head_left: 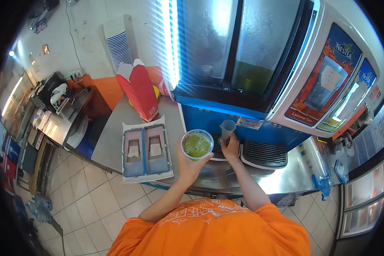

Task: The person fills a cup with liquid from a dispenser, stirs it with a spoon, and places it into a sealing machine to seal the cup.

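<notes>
We noted the left hand (191, 164) wrapped around a cup (196, 144) already filled with green drink, held above the steel surface (115, 132). Right hand (231, 147) pinched a small empty measuring cup (227, 128) at the dispenser (260, 64) drip tray (264, 153). Filling appeared done; the measure's contents still remained to add.

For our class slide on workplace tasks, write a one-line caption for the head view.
Left hand holds a cup of green drink while right hand grips a small measuring cup at the drink dispenser.
</notes>
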Motion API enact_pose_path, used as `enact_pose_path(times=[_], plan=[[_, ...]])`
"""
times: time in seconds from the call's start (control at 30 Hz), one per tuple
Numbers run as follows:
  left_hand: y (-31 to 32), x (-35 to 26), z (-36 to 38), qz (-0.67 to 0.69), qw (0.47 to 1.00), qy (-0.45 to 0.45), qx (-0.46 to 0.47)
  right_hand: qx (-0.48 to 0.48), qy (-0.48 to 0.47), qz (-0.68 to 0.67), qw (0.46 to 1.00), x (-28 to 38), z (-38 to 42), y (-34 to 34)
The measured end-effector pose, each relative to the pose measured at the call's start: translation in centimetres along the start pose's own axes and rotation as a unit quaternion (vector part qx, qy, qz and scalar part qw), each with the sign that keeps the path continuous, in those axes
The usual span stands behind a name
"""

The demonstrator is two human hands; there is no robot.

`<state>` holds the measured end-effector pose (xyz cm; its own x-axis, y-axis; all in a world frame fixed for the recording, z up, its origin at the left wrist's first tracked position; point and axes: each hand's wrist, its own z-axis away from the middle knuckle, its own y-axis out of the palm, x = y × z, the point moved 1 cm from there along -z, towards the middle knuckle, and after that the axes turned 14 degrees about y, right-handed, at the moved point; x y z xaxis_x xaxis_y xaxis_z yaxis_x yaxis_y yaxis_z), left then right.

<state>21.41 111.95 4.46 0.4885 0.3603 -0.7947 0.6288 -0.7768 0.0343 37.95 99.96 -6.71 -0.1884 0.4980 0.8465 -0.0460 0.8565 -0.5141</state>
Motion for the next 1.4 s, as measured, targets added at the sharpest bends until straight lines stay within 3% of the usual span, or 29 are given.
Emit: enact_pose_path(times=[0.4,0.47,0.67,0.8,0.87,0.93,0.97,1.03,1.13,1.33,1.4], plan=[[-2.8,0.3,2.4,0.013,0.999,-0.030,0.021,-0.033,0.037,0.022,0.999,-0.9,-0.1,0.2],[-2.9,-0.2,2.4,0.009,0.999,-0.027,0.025,-0.066,0.019,-0.024,0.997,-0.4,0.6,0.0],[-2.9,-0.1,2.7,0.016,0.999,-0.018,0.031,-0.138,-0.027,0.005,0.990,0.6,3.2,-2.6],[-2.8,0.9,3.4,0.031,0.998,-0.017,0.049,-0.025,-0.007,0.047,0.999,0.4,3.2,-3.8],[-3.0,2.3,4.3,0.002,0.996,-0.023,0.082,-0.064,0.044,-0.009,0.997,0.7,4.1,-3.7],[-2.9,4.8,6.2,0.016,0.994,-0.015,0.111,-0.133,-0.056,0.044,0.989,0.5,5.5,-4.7],[-2.7,5.6,7.1,0.040,0.992,-0.039,0.113,-0.158,-0.033,0.051,0.985,0.0,6.4,-5.4],[-1.8,6.7,8.5,0.076,0.985,-0.067,0.136,-0.101,-0.015,0.024,0.995,-0.8,8.3,-6.7],[-1.0,8.1,10.1,0.070,0.976,-0.083,0.186,-0.146,0.008,0.030,0.989,-2.3,11.4,-9.0],[1.2,9.9,12.4,0.067,0.975,-0.105,0.185,-0.265,0.134,0.055,0.953,-8.5,15.7,-16.1],[2.1,9.6,12.5,0.082,0.975,-0.107,0.174,-0.350,0.196,0.063,0.914,-9.8,15.3,-21.3]])
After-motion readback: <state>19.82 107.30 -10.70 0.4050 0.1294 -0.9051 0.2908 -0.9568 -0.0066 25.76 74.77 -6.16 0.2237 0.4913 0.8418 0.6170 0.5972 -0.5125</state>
